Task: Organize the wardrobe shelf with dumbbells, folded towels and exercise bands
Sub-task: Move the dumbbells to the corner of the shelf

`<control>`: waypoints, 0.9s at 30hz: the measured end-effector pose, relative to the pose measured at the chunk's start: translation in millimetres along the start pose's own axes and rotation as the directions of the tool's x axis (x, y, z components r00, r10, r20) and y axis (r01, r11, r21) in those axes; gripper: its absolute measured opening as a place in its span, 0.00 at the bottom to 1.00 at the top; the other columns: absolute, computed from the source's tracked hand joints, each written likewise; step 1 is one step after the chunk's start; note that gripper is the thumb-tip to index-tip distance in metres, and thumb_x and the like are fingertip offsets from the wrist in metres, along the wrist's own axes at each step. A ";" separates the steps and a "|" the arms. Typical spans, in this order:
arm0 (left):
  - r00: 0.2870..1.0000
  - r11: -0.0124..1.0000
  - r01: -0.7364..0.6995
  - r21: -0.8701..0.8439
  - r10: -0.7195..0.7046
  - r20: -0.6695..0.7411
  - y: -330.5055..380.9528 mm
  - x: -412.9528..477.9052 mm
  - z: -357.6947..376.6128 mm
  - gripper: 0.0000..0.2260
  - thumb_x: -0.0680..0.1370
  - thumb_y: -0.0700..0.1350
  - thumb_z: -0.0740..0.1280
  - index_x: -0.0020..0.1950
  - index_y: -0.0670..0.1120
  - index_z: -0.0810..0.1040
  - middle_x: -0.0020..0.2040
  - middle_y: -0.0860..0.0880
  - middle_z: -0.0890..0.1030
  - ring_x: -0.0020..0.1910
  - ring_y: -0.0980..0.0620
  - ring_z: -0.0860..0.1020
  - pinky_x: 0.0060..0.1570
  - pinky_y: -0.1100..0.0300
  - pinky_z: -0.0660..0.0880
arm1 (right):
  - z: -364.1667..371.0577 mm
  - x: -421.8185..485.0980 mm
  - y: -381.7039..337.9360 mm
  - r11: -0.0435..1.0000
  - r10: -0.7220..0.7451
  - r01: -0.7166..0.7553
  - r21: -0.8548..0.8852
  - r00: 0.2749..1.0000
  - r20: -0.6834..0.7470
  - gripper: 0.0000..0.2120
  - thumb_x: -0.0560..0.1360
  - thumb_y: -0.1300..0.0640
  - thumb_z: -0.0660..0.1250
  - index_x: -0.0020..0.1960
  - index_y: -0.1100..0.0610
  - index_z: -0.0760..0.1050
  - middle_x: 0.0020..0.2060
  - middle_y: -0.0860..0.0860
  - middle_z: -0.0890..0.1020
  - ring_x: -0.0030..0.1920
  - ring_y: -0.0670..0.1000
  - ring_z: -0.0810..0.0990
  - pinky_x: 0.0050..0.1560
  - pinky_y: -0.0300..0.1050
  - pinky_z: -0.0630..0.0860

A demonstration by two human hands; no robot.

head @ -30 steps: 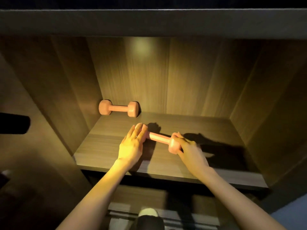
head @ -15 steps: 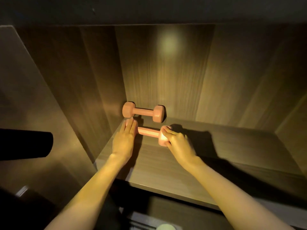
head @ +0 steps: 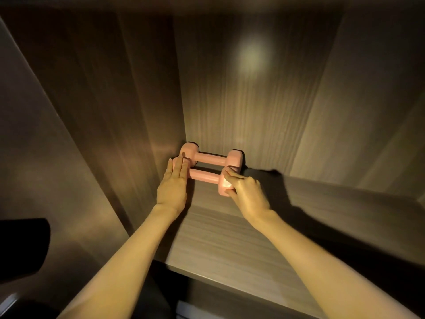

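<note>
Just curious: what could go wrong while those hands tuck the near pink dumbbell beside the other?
The left hand lays straight fingers over the near pink dumbbell, by the far pink dumbbell and wooden side wall: they might get pinched. The right hand grips only its other end, which could slip.

Covering most of the left head of the near dumbbell [head: 203, 177] with the left hand [head: 172, 187]; masking part of its right head with the right hand [head: 247, 194]; losing the right end of the shelf [head: 230, 238] past the frame edge; cropping a dark shape [head: 20, 247], unidentifiable, at lower left.
</note>
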State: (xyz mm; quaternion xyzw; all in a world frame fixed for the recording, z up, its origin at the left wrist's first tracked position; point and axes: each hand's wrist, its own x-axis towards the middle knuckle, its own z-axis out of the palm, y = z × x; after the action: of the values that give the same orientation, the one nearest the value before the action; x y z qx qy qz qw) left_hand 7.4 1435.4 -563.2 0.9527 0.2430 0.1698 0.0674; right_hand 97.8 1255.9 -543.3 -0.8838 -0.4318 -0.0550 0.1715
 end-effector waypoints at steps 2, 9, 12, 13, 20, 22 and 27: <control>1.000 1.000 0.013 -0.016 -0.013 0.003 1.3 0.7 1.5 0.32 0.79 0.30 0.56 0.78 0.46 0.45 0.79 0.48 0.43 0.77 0.46 0.41 0.75 0.51 0.54 | 0.5 -0.9 -0.4 1.000 0.000 0.000 -0.004 1.000 0.001 0.29 0.78 0.62 0.65 0.76 0.54 0.60 0.72 0.52 0.69 0.67 0.55 0.74 0.67 0.50 0.70; 0.984 0.997 0.083 0.009 -0.083 0.158 5.8 9.8 -13.2 0.29 0.82 0.43 0.58 0.79 0.49 0.46 0.79 0.48 0.43 0.77 0.44 0.42 0.76 0.49 0.48 | -8.6 -6.9 -6.1 1.000 0.022 -0.022 0.002 0.996 0.087 0.32 0.78 0.64 0.64 0.77 0.52 0.55 0.76 0.48 0.59 0.72 0.55 0.66 0.69 0.54 0.68; 0.986 0.997 0.071 -0.003 -0.070 0.152 11.0 4.3 -30.5 0.30 0.82 0.46 0.58 0.79 0.51 0.44 0.79 0.49 0.44 0.77 0.46 0.45 0.75 0.50 0.46 | -23.3 -19.1 -6.3 0.997 -0.020 0.030 -0.065 0.987 0.161 0.31 0.80 0.55 0.61 0.78 0.51 0.50 0.78 0.46 0.53 0.75 0.55 0.58 0.68 0.58 0.68; 0.991 0.999 0.042 0.004 -0.043 0.126 13.7 -1.2 -36.0 0.30 0.82 0.46 0.58 0.79 0.52 0.43 0.79 0.50 0.44 0.77 0.46 0.45 0.75 0.51 0.46 | -29.3 -24.5 -5.6 0.996 -0.019 0.032 -0.088 0.989 0.147 0.31 0.81 0.53 0.60 0.78 0.50 0.50 0.78 0.46 0.53 0.75 0.54 0.57 0.68 0.58 0.67; 0.998 0.999 -0.029 -0.046 0.032 0.060 58.5 -65.4 -75.6 0.27 0.82 0.50 0.57 0.79 0.52 0.50 0.79 0.50 0.50 0.77 0.46 0.51 0.75 0.50 0.54 | -79.5 -81.6 -7.1 0.988 0.028 -0.018 -0.154 0.998 0.062 0.27 0.81 0.50 0.57 0.78 0.49 0.52 0.77 0.46 0.55 0.76 0.52 0.54 0.75 0.54 0.54; 0.997 0.995 -0.044 -0.087 0.049 0.061 78.1 -89.0 -87.9 0.26 0.82 0.50 0.58 0.78 0.52 0.52 0.79 0.50 0.51 0.77 0.47 0.52 0.74 0.49 0.58 | -94.7 -105.2 -9.3 0.988 0.039 -0.031 -0.153 0.998 0.049 0.27 0.81 0.49 0.57 0.78 0.48 0.52 0.77 0.45 0.57 0.76 0.51 0.55 0.75 0.53 0.54; 0.993 0.984 -0.121 -0.134 0.120 -0.017 122.0 -133.1 -114.7 0.25 0.82 0.50 0.56 0.78 0.50 0.53 0.78 0.50 0.54 0.78 0.48 0.50 0.75 0.53 0.51 | -129.9 -159.3 -14.3 0.984 0.033 -0.041 -0.172 0.998 -0.050 0.26 0.81 0.46 0.56 0.77 0.45 0.53 0.75 0.44 0.61 0.75 0.50 0.58 0.69 0.52 0.64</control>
State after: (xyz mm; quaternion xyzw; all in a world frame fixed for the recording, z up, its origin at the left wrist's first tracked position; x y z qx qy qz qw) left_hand -89.5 1269.5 -469.2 0.9581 0.1734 0.1940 0.1202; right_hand -5.7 1099.9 -457.2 -0.9017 -0.4049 -0.1097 0.1051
